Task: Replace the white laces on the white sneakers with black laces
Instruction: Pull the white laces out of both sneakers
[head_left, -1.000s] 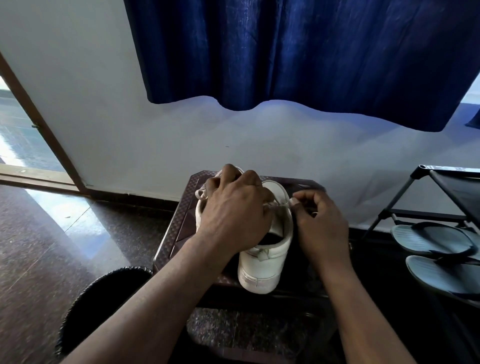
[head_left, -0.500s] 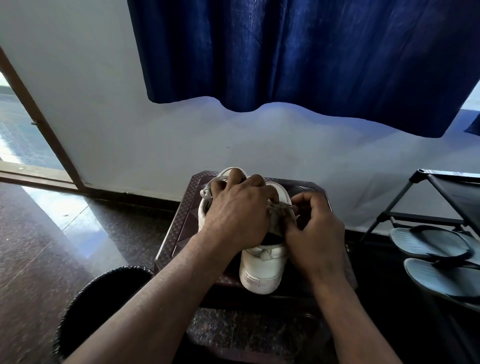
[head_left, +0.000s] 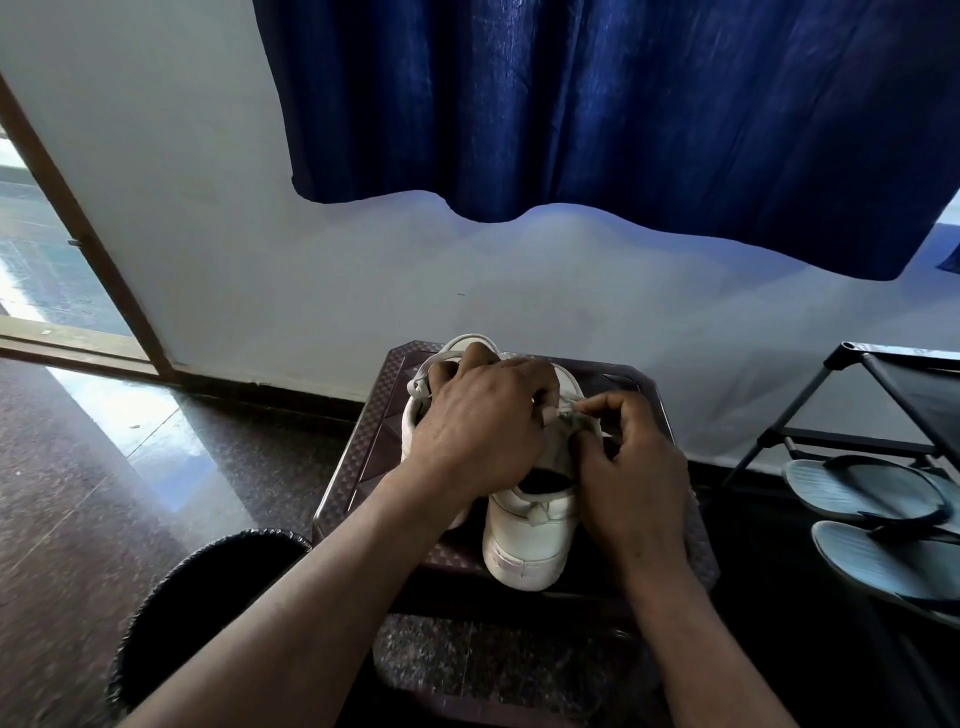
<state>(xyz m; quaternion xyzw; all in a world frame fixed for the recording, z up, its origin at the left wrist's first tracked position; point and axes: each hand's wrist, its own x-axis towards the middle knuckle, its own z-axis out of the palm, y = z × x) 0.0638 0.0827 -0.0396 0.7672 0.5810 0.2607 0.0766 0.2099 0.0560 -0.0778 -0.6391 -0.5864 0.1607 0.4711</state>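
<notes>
We see left hand (head_left: 478, 431) fingers curled over white sneaker (head_left: 530, 540) on brown stool (head_left: 374, 441), right hand (head_left: 631, 467) fingertips pinching white lace (head_left: 571, 404) just beside left thumb, sneaker heel below both palms.

Your work rests on a dark brown stool (head_left: 363, 457) with a patterned top, and the stool stands on the polished stone floor (head_left: 78, 519). Two white sneakers lie directly on the stool's top. They sit side by side, toes toward the stool's far edge and heels toward its near edge. The right sneaker (head_left: 524, 540) sits with its heel at the stool's near edge, and a strand of white lace (head_left: 569, 401) shows across its top. The left sneaker (head_left: 413, 431) is mostly hidden from view. A black bin (head_left: 208, 597) stands on the floor just beside the stool's near left corner. To the stool's right stands a black shoe rack (head_left: 919, 395), which carries two grey sandals (head_left: 852, 483).
</notes>
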